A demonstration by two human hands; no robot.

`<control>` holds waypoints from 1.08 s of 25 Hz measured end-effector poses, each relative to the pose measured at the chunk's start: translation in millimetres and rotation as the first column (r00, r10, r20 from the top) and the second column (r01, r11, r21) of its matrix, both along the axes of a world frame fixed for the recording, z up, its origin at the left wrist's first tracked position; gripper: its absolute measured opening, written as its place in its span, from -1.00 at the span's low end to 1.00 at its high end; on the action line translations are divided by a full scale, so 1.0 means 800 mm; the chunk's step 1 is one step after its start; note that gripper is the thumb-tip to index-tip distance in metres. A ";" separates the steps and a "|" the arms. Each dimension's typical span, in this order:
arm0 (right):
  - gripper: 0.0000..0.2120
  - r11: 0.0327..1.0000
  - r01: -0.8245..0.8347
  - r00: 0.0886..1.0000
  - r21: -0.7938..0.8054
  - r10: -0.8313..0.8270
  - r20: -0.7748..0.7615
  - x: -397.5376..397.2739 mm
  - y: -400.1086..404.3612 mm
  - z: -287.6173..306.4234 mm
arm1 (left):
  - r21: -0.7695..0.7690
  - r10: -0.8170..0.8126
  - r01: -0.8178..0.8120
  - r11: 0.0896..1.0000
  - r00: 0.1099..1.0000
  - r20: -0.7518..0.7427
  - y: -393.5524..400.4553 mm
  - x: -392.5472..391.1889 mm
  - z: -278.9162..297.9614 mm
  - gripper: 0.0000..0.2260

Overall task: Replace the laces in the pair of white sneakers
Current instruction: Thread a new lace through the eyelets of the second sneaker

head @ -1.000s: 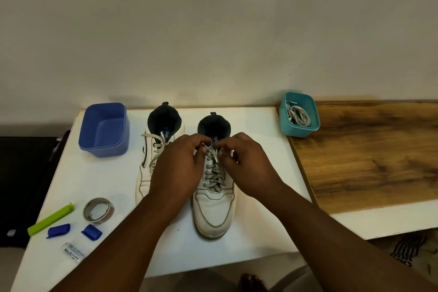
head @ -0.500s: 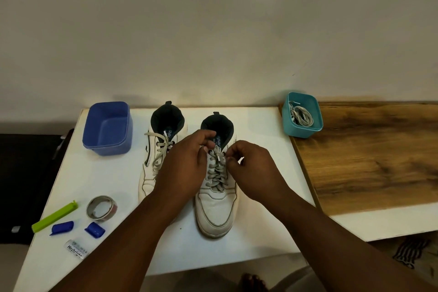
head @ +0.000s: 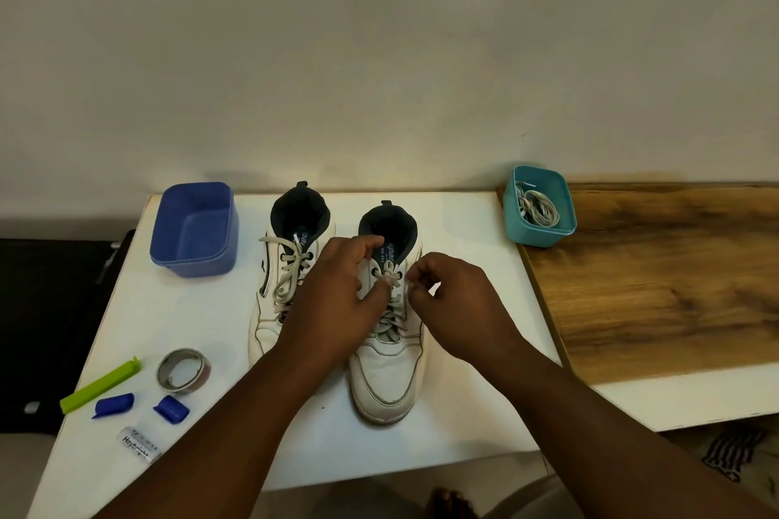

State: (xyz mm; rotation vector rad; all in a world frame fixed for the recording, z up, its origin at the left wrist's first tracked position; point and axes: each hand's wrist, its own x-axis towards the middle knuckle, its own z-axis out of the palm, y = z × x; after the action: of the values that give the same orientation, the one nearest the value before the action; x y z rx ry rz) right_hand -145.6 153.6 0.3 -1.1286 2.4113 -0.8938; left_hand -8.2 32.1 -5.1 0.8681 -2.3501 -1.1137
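Both hands are down at the top of the right sneaker (head: 390, 358), which sits toe toward the camera in the middle of the white table (head: 459, 232). The left hand (head: 333, 299) has its fingers curled, thumb and forefinger pinching the grey lace (head: 390, 322) near the top eyelets. The right hand (head: 457, 299) is curled too, its fingertips pinched at the other side of the lace, though whether it holds a lace end is hard to make out. Just beside it, the left sneaker (head: 291, 265) stands parallel, its lace (head: 291, 270) tied loosely, partly hidden behind the left forearm. Back left, a blue tub (head: 196, 230). Back right, a teal tub (head: 539, 204) with a coil of pale laces (head: 537, 211) inside, sitting at the edge of the wooden board (head: 657, 274). Front left: a green clip (head: 99, 386), a roll of tape (head: 183, 371), two small blue caps (head: 114, 405) and a small labelled packet (head: 139, 445).
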 end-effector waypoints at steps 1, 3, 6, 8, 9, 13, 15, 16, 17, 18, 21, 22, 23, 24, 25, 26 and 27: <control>-0.88 1.000 0.005 1.000 -0.006 -0.005 0.002 -0.001 0.000 -0.001 | 0.007 0.005 -0.005 1.000 1.000 0.006 -0.001 0.002 0.003 -0.54; -0.76 1.000 -0.002 1.000 -0.011 0.002 0.014 -0.003 0.000 -0.003 | -0.031 0.048 -0.047 0.998 0.998 0.029 -0.003 0.006 0.008 -0.50; -0.51 0.996 -0.090 0.995 -0.004 0.089 -0.037 -0.002 0.003 -0.008 | -0.253 0.054 -0.015 0.967 0.987 0.150 -0.007 0.008 0.004 -0.45; -0.45 0.988 -0.152 0.980 0.013 0.152 -0.127 -0.003 0.001 -0.009 | -0.384 0.078 0.021 0.923 0.968 0.240 -0.011 0.004 -0.001 -0.46; -0.46 0.986 -0.165 0.971 0.026 0.168 -0.171 -0.004 -0.002 -0.010 | -0.434 0.104 0.020 0.901 0.960 0.260 -0.012 0.002 -0.003 -0.49; -0.59 0.989 -0.150 0.968 0.001 0.147 -0.202 -0.007 -0.009 -0.014 | -0.566 0.196 -0.012 0.824 0.944 0.265 -0.015 -0.005 -0.010 -0.64; -0.63 0.988 -0.153 0.974 -0.033 0.145 -0.175 -0.009 -0.009 -0.014 | -0.590 0.235 -0.048 0.806 0.941 0.245 -0.015 -0.004 -0.013 -0.71; -0.64 0.988 -0.149 0.977 -0.050 0.139 -0.159 -0.011 -0.009 -0.013 | -0.597 0.249 -0.061 0.800 0.939 0.237 -0.015 -0.003 -0.013 -0.74; -0.65 0.989 -0.137 0.981 -0.062 0.127 -0.144 -0.011 -0.010 -0.012 | -0.599 0.257 -0.071 0.798 0.938 0.232 -0.016 -0.003 -0.013 -0.77; -0.64 0.990 -0.123 0.984 -0.073 0.112 -0.137 -0.011 -0.011 -0.010 | -0.593 0.261 -0.079 0.801 0.938 0.228 -0.016 -0.003 -0.012 -0.77; -0.54 0.992 -0.087 0.992 -0.094 0.078 -0.101 -0.004 -0.010 -0.009 | -0.536 0.263 -0.109 0.837 0.939 0.221 -0.010 0.002 -0.007 -0.61; -0.50 0.994 -0.069 0.996 -0.087 0.065 -0.057 0.000 -0.006 -0.009 | -0.502 0.280 -0.132 0.855 0.931 0.233 -0.005 0.007 -0.005 -0.50; -0.46 0.996 -0.043 0.999 -0.072 0.043 0.002 0.005 0.001 -0.007 | -0.464 0.311 -0.167 0.870 0.915 0.255 0.001 0.015 -0.004 -0.39; -0.40 0.999 -0.019 0.998 -0.046 0.022 0.064 0.012 0.009 -0.004 | -0.427 0.351 -0.210 0.880 0.892 0.285 0.005 0.025 -0.004 -0.30; -0.30 1.000 -0.007 0.992 -0.002 0.008 0.122 0.019 0.019 -0.001 | -0.389 0.378 -0.243 0.889 0.869 0.319 0.009 0.037 -0.004 -0.22; -0.17 0.998 -0.015 0.985 0.055 0.005 0.170 0.027 0.029 0.001 | -0.348 0.383 -0.261 0.901 0.853 0.354 0.012 0.050 -0.005 -0.16; -0.02 0.993 -0.036 0.980 0.112 0.013 0.198 0.034 0.038 0.001 | -0.304 0.373 -0.264 0.915 0.842 0.390 0.014 0.060 -0.007 -0.11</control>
State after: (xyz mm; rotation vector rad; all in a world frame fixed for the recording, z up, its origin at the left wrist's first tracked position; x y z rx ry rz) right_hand -118.6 183.7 0.8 -0.9768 2.2517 -0.8075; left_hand 40.2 43.0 -10.9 1.4815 -2.4806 -0.5157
